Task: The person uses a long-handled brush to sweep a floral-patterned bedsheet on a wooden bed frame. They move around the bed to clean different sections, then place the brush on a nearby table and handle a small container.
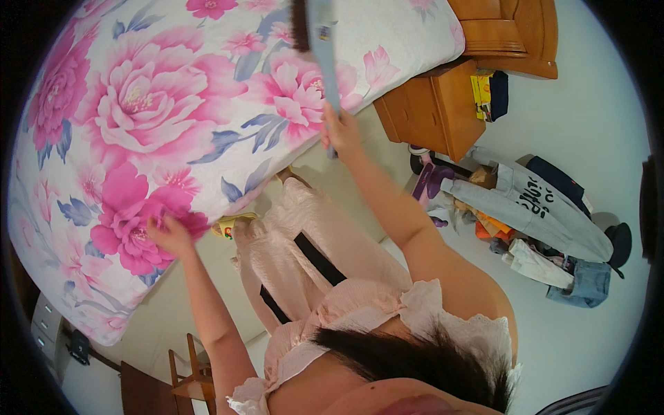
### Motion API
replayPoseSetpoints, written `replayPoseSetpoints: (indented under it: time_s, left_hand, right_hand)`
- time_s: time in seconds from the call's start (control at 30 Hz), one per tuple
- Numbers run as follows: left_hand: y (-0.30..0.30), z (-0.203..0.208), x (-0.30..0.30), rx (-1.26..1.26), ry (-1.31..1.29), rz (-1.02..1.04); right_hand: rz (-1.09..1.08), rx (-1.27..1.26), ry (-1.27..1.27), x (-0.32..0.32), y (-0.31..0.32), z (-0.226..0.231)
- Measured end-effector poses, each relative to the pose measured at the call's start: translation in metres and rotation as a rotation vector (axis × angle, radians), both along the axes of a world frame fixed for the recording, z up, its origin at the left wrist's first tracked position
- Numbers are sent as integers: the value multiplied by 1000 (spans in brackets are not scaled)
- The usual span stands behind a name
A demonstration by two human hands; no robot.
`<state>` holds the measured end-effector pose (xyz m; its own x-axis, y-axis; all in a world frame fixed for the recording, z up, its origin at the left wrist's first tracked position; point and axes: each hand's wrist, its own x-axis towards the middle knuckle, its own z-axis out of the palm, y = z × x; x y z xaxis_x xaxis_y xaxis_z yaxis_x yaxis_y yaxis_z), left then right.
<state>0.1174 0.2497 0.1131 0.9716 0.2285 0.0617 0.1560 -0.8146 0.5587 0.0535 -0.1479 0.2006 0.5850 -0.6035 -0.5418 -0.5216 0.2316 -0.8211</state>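
Note:
A long-handled bed brush (pixel 328 69) with a pale blue-grey handle and dark bristles is gripped in my right hand (pixel 342 133). Its bristle end reaches over the bed at the top, bristles facing left, and the tip runs out of view. Whether the bristles touch the sheet I cannot tell. My left hand (pixel 169 235) is at the near edge of the mattress, over a deep pink flower, with its fingers apart and nothing in them. A white sheet (pixel 200 149) with large pink peonies and blue-grey leaves covers the bed.
Right of the bed stand a wooden nightstand (pixel 432 107) and a wooden headboard (pixel 512 31). A yellow and dark box (pixel 490 95) sits on the nightstand. Clothes (pixel 532 207) are heaped at the right. A wooden chair (pixel 194 384) and drawers (pixel 45 325) are lower left.

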Motion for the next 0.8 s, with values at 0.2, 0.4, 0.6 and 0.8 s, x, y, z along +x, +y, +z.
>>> replayPoseSetpoints:
  time_s: [0.2,0.4,0.6,0.8]
  left_hand:
    - [-200,12,55,-46,53,-799]
    - [-220,-22,37,432,334,-897]
    - [-209,-24,22,503,469,-884]
    - [-220,-22,31,534,699,-913]
  right_hand:
    - [211,-603,156,28,-113,-53]
    - [-481,-228,411,-55,-277,-44]
    - [-695,-319,445,-24,-304,-12]
    - [-187,-251,97,103,-241,-16]
